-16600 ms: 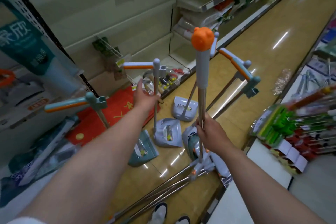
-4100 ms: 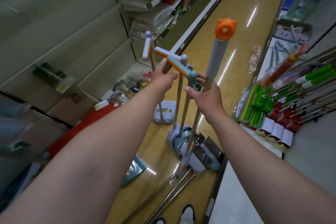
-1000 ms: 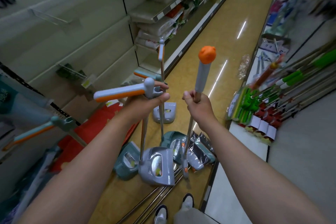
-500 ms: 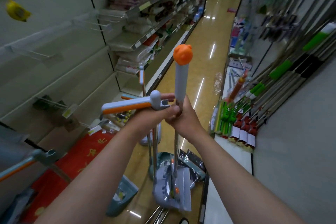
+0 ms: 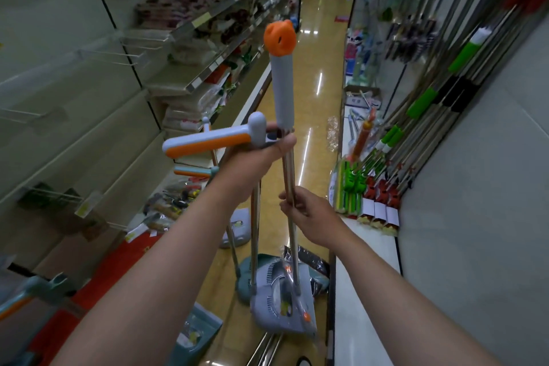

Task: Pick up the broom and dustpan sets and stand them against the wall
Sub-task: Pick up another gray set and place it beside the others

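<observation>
My left hand [image 5: 252, 163] grips the top of a grey dustpan's pole just under its grey-and-orange T handle [image 5: 208, 140], and it also touches the broom pole. My right hand [image 5: 309, 214] pinches the metal broom pole [image 5: 289, 169] lower down. That broom has a grey grip with an orange cap [image 5: 279, 38]. Both poles stand upright together, and the grey dustpan [image 5: 282, 306] hangs at their foot above the floor. Other dustpan sets stand behind: a teal one [image 5: 246, 273] and a grey one [image 5: 237, 226].
Store shelving [image 5: 89, 116] lines the left of the aisle, with a red mat [image 5: 113, 264] at its foot. Mops and brooms [image 5: 416, 140] lean along the right wall over a white ledge [image 5: 365, 246]. More poles [image 5: 267, 348] lie on the floor near my feet.
My right hand has slid down the broom pole, away from my left hand. The broom and dustpan stay held together. My view has lifted a little along the aisle.
</observation>
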The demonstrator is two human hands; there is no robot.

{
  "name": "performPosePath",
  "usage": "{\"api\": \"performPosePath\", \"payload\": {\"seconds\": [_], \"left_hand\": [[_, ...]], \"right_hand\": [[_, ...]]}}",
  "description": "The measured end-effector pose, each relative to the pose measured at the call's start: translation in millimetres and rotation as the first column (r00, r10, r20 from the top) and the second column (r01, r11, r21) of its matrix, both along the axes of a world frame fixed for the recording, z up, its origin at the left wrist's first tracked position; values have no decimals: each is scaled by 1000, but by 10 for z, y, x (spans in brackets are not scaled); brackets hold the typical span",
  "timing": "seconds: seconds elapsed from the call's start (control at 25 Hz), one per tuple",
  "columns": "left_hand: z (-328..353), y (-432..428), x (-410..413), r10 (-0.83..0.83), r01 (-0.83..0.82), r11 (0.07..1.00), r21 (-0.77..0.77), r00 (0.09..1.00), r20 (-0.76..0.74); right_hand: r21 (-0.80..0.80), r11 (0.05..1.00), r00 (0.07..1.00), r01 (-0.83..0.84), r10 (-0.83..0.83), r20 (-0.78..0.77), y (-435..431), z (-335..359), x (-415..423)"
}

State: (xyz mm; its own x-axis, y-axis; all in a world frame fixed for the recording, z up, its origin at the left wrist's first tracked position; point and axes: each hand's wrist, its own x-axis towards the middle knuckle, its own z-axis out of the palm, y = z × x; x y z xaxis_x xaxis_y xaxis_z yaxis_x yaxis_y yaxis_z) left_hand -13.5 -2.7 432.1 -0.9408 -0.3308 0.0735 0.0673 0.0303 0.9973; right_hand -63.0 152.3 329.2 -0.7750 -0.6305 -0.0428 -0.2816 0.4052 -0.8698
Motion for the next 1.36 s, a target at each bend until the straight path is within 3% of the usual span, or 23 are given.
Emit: {"api": "performPosePath", "payload": {"seconds": [0.28, 0.44, 0.68, 0.96, 1.36], "left_hand": [[9, -5, -128, -21, 21, 999, -43, 1000, 8], [-6, -68, -154, -71, 70, 997, -46, 997, -23], [19, -210, -206, -128, 127, 991, -49, 992, -10], [7, -251, -253, -191, 195, 980, 37, 977, -91], [123, -372, -196, -199, 207, 976, 71, 974, -106]], "right_hand": [[-44, 999, 992, 20, -26, -125, -149, 86, -64], [-119, 988, 970, 96, -120, -211, -233, 145, -93], [-31, 995, 983, 96, -99, -153, -262, -26, -98], [-160, 985, 973, 67, -100, -208, -439, 383, -239], [-94, 996, 984, 4, -21, -178, -567, 421, -217]]}}
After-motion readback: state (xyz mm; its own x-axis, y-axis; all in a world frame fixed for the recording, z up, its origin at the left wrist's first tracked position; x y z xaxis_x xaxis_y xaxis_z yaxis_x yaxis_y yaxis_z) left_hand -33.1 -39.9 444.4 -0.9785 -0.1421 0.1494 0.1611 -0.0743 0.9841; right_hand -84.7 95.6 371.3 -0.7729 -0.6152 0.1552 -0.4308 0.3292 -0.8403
